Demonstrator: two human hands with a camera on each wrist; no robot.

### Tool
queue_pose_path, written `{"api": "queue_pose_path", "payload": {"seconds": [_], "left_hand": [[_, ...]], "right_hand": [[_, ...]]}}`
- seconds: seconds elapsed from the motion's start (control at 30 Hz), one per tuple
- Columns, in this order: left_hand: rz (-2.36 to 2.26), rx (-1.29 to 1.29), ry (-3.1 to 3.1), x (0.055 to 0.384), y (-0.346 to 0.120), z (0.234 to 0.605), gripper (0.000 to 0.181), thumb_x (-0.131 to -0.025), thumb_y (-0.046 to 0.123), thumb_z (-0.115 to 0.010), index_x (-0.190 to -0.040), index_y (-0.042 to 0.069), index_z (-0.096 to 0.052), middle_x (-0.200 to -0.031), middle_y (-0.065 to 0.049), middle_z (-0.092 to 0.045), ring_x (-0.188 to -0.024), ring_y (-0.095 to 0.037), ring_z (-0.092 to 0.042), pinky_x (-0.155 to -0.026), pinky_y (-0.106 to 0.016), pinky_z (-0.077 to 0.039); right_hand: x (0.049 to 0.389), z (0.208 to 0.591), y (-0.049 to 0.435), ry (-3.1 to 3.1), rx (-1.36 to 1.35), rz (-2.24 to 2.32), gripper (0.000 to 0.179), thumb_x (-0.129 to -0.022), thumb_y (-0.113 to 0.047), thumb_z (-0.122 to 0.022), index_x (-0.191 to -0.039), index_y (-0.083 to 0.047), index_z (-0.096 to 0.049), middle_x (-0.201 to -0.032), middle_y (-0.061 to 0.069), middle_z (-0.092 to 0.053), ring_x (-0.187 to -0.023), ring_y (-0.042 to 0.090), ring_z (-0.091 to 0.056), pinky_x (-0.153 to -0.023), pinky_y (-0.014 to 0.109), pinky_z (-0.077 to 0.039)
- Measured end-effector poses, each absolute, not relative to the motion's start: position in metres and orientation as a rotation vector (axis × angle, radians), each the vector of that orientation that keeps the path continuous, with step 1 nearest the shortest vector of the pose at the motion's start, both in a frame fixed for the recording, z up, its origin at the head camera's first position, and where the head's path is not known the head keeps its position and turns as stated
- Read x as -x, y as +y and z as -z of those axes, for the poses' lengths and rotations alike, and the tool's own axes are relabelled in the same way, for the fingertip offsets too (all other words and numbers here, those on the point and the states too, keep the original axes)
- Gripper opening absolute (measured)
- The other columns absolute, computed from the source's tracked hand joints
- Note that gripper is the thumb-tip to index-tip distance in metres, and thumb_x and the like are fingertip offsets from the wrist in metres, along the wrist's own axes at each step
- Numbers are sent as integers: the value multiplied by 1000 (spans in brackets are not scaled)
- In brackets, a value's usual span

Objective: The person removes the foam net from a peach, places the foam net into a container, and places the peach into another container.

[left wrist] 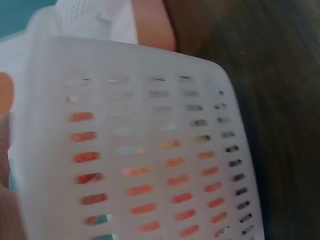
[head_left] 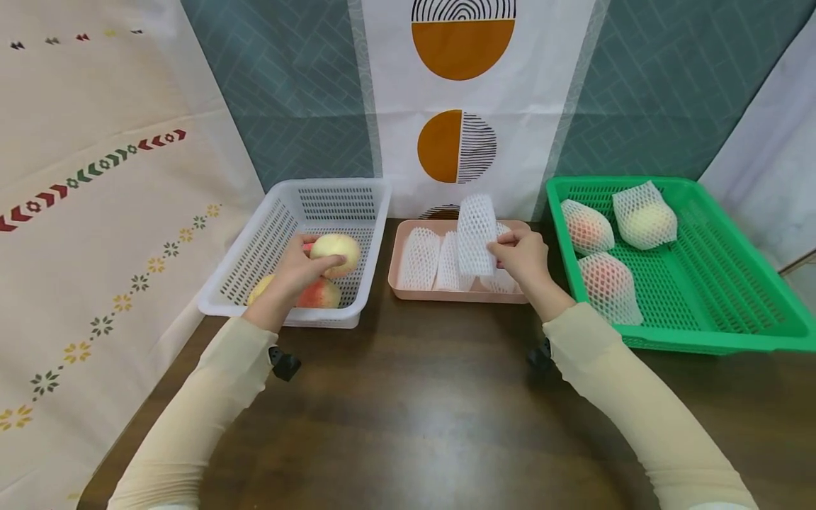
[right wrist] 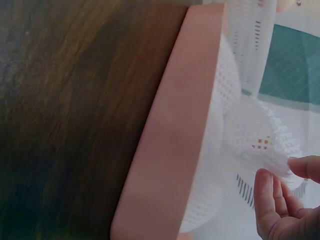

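Observation:
In the head view my left hand grips a pale yellow peach with a red side, inside the white basket. More peaches lie below it there, among them a red and yellow peach. My right hand pinches the side of a white foam net sleeve, held upright above the pink tray. Other flat foam sleeves lie in that tray. From the right wrist, thumb and fingertips show at the edge of the sleeve. The basket wall mostly blocks the left wrist view.
At the right stands a green basket holding peaches in foam sleeves, such as a wrapped peach. A dark wooden table carries everything. Behind the containers hangs a patterned cloth, with an embroidered cloth at the left.

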State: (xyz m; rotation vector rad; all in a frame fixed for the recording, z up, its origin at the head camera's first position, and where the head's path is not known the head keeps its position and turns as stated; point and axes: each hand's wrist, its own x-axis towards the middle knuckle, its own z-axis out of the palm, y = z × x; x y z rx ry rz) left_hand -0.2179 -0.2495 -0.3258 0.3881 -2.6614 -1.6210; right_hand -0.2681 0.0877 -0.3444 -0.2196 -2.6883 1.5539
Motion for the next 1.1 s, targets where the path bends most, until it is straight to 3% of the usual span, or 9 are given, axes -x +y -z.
{"api": "queue_pose_path", "payload": {"seconds": [0.23,0.4,0.67,1.1], "left_hand": [[1581,-379,-2703,227,-251,334,76,-83,23,-70,-141,3,-25,-134,-22,-40,-114,-30,-44,-95,-37,-42],[1508,-316,-2760,235,-250,337,77,-82,21,-72,-141,3,-27,-136,-22,-40,-117,-32,-44,-99,-43,-41],[1126,-174,-2920,246,-243,341,78,-77,16,-75,-141,-1,-32,-132,-25,-47,-112,-35,-48,-96,-48,-42],[878,-200,-3147,260,-239,349,81,-79,26,-72,-140,-4,-28,-123,-24,-50,-105,-33,-48,-94,-46,-44]], "right_hand": [[279,351,78,-2742,248,-1440,28,-90,-23,-65,-104,1,-63,-101,17,-62,-73,24,-63,-69,30,-55],[285,363,75,-2762,256,-1414,23,-88,-21,-66,-94,0,-60,-89,13,-58,-63,18,-55,-56,21,-47],[289,372,76,-2794,205,-1303,24,-84,-21,-69,-84,0,-59,-69,10,-56,-56,17,-51,-55,25,-45],[292,375,77,-2831,230,-1282,30,-86,-25,-69,-94,1,-56,-83,12,-53,-66,19,-48,-56,24,-40]]}}
